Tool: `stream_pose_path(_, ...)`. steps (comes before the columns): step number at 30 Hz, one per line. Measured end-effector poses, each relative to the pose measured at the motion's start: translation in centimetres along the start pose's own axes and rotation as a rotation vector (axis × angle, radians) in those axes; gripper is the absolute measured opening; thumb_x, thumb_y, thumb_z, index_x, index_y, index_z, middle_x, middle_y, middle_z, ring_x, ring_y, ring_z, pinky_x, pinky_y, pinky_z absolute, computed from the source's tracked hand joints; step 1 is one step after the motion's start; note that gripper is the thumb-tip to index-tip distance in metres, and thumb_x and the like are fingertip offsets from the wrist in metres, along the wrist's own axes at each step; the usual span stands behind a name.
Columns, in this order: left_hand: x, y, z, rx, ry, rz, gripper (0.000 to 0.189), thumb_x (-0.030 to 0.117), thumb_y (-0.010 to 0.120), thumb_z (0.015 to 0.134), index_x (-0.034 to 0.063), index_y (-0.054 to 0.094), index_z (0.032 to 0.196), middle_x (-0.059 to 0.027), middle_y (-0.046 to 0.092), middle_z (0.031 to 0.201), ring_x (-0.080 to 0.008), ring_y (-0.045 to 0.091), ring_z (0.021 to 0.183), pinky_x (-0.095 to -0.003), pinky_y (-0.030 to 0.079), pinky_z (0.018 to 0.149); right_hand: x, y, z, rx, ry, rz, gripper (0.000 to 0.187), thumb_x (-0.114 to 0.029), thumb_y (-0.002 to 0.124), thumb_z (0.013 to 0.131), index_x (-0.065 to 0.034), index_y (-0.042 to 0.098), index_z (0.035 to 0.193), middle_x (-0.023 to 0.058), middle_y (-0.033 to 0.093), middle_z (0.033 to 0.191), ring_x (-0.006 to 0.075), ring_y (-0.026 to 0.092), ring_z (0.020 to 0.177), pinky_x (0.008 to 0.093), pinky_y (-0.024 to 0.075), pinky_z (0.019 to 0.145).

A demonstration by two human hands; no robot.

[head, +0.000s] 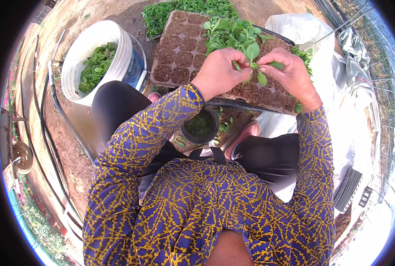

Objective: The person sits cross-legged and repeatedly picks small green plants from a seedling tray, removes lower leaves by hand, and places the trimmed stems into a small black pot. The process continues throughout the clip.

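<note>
Between my two hands is a small leafy cutting [252, 53], its stem pinched in the fingertips. My left hand [222, 69] grips it from the left, thumb and forefinger together. From the right, my right hand [289, 71] pinches the same cutting near the base of its leaves. Below them lies a seedling tray [184, 55] with cells of brown growing medium. A heap of loose green cuttings [229, 35] rests on the tray, partly behind my hands. My wrists hide some of the tray's cells.
A white bucket [84, 43] with green leaves inside tilts at the left. A small dark pot [200, 128] stands between my feet. Behind the tray is a dense patch of green seedlings [191, 6]. White plastic sheeting [337, 133] covers the right side; black hoses [44, 126] run along the left.
</note>
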State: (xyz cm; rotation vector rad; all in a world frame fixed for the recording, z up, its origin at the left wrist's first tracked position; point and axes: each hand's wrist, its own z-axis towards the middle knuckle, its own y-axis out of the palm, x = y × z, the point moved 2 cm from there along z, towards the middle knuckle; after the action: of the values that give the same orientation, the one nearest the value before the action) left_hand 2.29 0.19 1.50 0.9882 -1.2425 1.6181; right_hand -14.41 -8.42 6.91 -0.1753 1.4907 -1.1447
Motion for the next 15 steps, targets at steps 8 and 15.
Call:
stream_pose_path(8, 1.8, -1.3, -0.4, -0.006, 0.314, 0.245, 0.013, 0.008, 0.071, 0.067, 0.0038, 0.060, 0.072, -0.0101, 0.060, 0.108, -0.0244, 0.060, 0.092, -0.0359, 0.049, 0.081, 0.4, -0.2, -0.7, -0.203, 0.110, 0.205, 0.007, -0.006, 0.065, 0.083, -0.0018, 0.060, 0.086, 0.0006, 0.059, 0.078, 0.0090, 0.053, 0.074, 0.0244, 0.0432, 0.067)
stream_pose_path(15, 1.2, -2.4, 0.0, -0.011, 0.237, 0.133, 0.013, 0.007, 0.068, 0.076, 0.0044, 0.056, 0.074, -0.0107, 0.062, 0.109, -0.0188, 0.060, 0.091, -0.0280, 0.050, 0.076, 0.0, -1.1, -0.6, -0.209, 0.221, 0.354, 0.006, -0.007, 0.062, 0.086, -0.0019, 0.059, 0.086, -0.0010, 0.059, 0.080, 0.0061, 0.053, 0.075, 0.0214, 0.0438, 0.066)
